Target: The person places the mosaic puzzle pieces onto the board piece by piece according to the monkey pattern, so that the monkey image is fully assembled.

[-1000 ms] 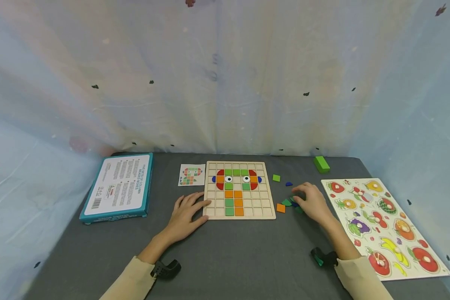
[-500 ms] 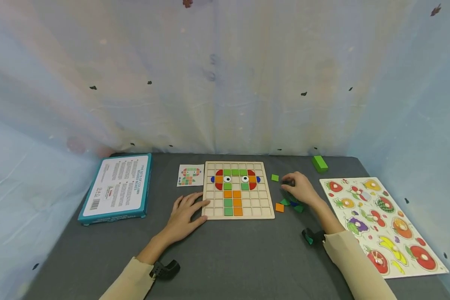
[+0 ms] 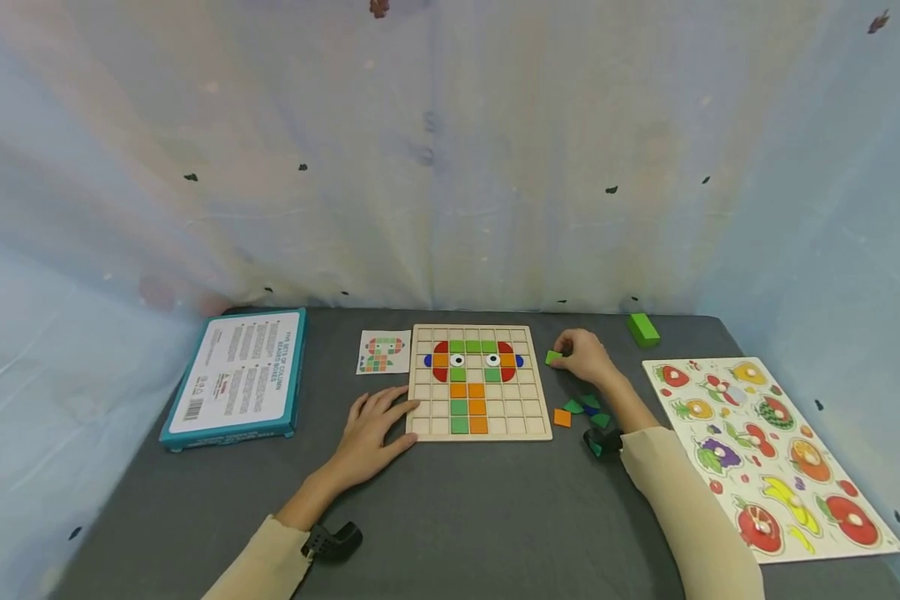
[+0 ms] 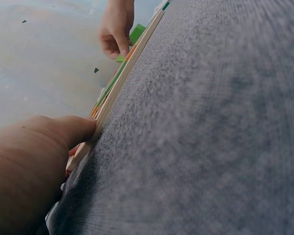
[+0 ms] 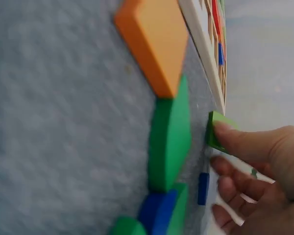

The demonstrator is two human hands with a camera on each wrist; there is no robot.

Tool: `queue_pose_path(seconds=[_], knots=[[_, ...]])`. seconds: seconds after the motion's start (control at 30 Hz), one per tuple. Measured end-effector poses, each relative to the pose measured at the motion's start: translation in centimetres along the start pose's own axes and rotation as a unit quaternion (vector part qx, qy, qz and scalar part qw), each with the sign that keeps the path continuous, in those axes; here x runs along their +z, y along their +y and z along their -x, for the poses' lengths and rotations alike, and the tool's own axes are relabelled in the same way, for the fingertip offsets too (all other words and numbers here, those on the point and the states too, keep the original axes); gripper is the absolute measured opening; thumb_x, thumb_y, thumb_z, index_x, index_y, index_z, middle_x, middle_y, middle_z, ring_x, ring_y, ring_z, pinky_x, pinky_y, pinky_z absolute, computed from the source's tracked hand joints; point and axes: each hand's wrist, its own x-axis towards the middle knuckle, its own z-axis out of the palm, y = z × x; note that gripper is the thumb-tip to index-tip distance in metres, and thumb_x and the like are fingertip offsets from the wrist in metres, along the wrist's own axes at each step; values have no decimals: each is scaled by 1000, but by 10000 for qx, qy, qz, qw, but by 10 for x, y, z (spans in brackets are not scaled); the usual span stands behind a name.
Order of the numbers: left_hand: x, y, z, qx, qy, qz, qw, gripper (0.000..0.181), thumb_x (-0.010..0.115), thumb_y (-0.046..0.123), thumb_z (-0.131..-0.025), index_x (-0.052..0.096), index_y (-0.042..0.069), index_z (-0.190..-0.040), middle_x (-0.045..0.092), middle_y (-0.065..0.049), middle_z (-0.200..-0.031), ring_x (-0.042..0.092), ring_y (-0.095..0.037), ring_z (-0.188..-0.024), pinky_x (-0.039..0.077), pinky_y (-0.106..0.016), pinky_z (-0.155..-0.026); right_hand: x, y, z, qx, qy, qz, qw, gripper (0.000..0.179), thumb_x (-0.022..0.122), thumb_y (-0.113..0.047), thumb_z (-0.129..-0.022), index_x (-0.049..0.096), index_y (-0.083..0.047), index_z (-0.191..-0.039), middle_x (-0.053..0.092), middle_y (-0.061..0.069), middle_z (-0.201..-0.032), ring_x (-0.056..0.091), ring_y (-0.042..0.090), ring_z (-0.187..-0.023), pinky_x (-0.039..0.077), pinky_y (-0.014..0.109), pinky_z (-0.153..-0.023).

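A wooden grid board [image 3: 513, 408] holds green, orange, red and blue tiles and two eye discs, arranged as a figure. My left hand [image 3: 367, 437] rests at the board's left front corner, fingers extended, thumb [image 4: 78, 128] against its edge. Right of the board, my right hand [image 3: 587, 357] pinches a light green square tile [image 3: 552, 357]; the right wrist view shows the thumb on this tile [image 5: 216, 132]. Below that hand lie an orange square tile [image 3: 562, 417] and several green curved pieces [image 3: 573, 407]. A small blue piece [image 5: 203, 188] sits under the fingers, hidden in the head view.
A pattern card [image 3: 384, 352] lies left of the board, and a teal box [image 3: 232, 375] farther left. At the back right stands a green block [image 3: 643, 330]. A white fruit puzzle board [image 3: 772, 458] covers the right side of the dark table [image 3: 480, 517].
My right hand has moved left and away from me, from the loose curved pieces to the light green square tile, which it now pinches. My left hand has stayed at the board's corner.
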Motion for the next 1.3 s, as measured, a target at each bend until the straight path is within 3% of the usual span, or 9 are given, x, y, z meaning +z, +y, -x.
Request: queue_pose_path(seconds=[0.2,0.3,0.43,0.57,0.77,0.93,1.17,1.3], knots=[[0,-2,1,-108,-104,-6,9999,54,63,44,-97,55,19,-144,41,-8,-155,31,-29,-144,10,-62,-115,16,-20,3,-649,207,-1053,9921,15,70,3,-90,67,6,-104,64,15,-90,58,25,-77,49,32,-66],[1,-3,1,-107,-109,-31,9999,53,63,44,-97,55,20,-144,40,-8,-155,31,-29,-144,10,-62,-115,31,-44,5,-1111,-251,-1489,9823,21,67,4,-92,67,8,-113,64,15,-91,58,22,-73,47,28,-62],[0,-3,1,-57,-57,-9,10000,52,64,42,-97,56,19,-143,41,-9,-154,32,-30,-143,10,-64,-114,56,-81,10,-1602,-1029,-1771,9656,19,67,2,-92,72,5,-109,67,11,-92,59,18,-72,49,27,-65],[0,-1,0,74,63,2,10000,51,67,38,-96,57,17,-141,43,-12,-152,34,-33,-141,12,-66,-112,77,-112,13,-1832,-1308,-1836,9569,13,70,0,-90,75,1,-103,69,8,-90,60,16,-73,51,27,-67],[1,-1,-1,78,41,-51,9999,51,67,38,-96,58,16,-141,44,-12,-152,35,-33,-140,13,-67,-111,97,-132,19,-1851,-1269,-1269,9662,5,74,-2,-89,74,-3,-94,66,1,-80,56,9,-69,49,23,-64],[0,0,-1,-28,-17,-67,10000,52,66,41,-96,58,17,-141,43,-11,-152,34,-32,-141,13,-67,-112,102,-135,24,-2141,-888,-500,9715,4,79,-9,-86,76,-7,-89,65,-1,-80,55,11,-73,48,26,-66],[0,0,0,-83,-66,-70,9999,52,65,42,-97,57,19,-142,42,-10,-153,33,-30,-142,11,-65,-113,103,-139,28,-2513,-430,562,9653,8,82,-19,-84,80,-11,-86,61,1,-82,48,15,-75,42,26,-61],[1,0,-1,-84,-125,-63,9999,52,63,44,-97,57,19,-143,42,-9,-154,32,-29,-143,11,-64,-114,98,-137,31,-2619,-114,760,9620,7,83,-18,-84,81,-12,-84,59,1,-83,47,16,-76,41,25,-60]])
